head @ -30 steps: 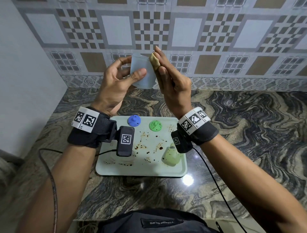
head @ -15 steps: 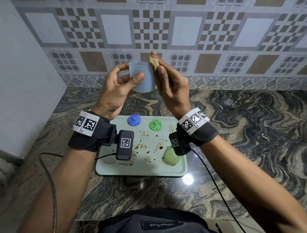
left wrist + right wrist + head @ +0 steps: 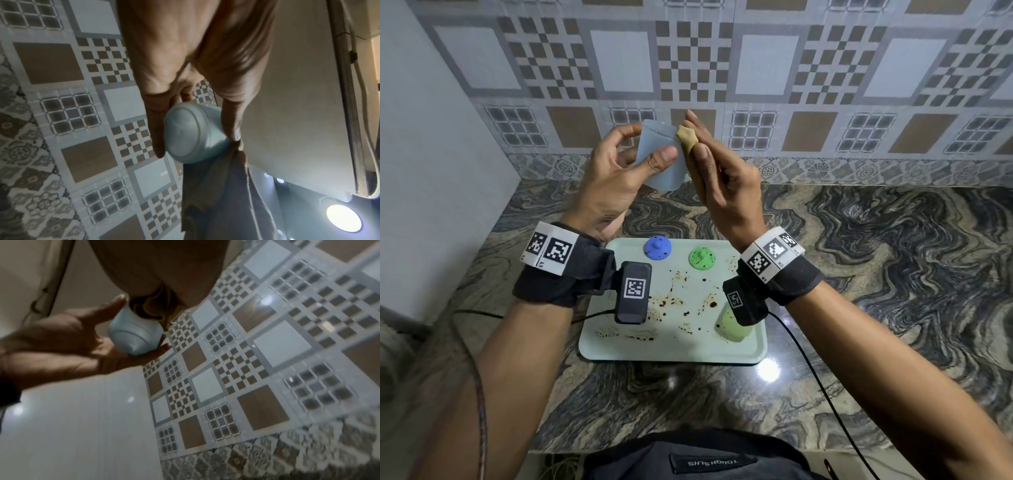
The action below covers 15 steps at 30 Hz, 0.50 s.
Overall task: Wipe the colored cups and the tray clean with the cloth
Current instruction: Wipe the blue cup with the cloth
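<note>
Marbled surface (image 3: 876,274) runs to the tiled back wall (image 3: 722,68) and a plain wall on my left; wide bare stretch to the right of the tray. Tray (image 3: 671,349) sits near the front edge, pale green, spattered with brown stains. On it: blue cup (image 3: 657,247) and green cup (image 3: 702,258) upside down along the far rim, just apart; a light green cup (image 3: 729,327) near the right rim, partly hidden by my wrist camera. My left hand (image 3: 613,178) grips the pale blue cup (image 3: 661,164), thumb in front, fingers behind, held well above the surface. My right hand (image 3: 722,185) clamps the tan cloth (image 3: 687,138) against that cup's right side. Left wrist view: cloth hangs below the cup's rim.
</note>
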{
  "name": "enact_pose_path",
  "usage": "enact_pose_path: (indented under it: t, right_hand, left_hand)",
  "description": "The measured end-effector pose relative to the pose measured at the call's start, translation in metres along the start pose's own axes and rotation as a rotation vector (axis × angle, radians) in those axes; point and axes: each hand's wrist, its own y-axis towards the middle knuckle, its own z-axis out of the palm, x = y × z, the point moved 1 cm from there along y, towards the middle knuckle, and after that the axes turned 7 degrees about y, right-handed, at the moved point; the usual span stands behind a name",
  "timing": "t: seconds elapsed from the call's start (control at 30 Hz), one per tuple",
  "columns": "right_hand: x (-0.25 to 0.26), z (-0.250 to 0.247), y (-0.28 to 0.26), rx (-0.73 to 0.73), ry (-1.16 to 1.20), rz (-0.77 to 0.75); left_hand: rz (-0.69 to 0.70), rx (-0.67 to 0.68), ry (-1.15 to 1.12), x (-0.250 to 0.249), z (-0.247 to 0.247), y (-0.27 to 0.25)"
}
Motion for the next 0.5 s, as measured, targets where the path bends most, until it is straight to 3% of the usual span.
enact_pose_path:
  t: [0.13,0.3,0.5]
  right_hand:
    - [0.0035,-0.0035,-0.0035,0.021,-0.153,-0.197]
    - [0.0063,-0.0069,-0.0044,0.005,-0.150,-0.202]
    - [0.0072,-0.0035,-0.0033,0.049,-0.185,-0.248]
  left_hand:
    - [-0.011,0.031,-0.085,-0.0017,0.0011,-0.0025]
    - [-0.022,0.088,-0.158,-0.0066,0.0045,-0.0046]
    - [0.000,0.108,-0.088,-0.0084,0.0064,-0.0025]
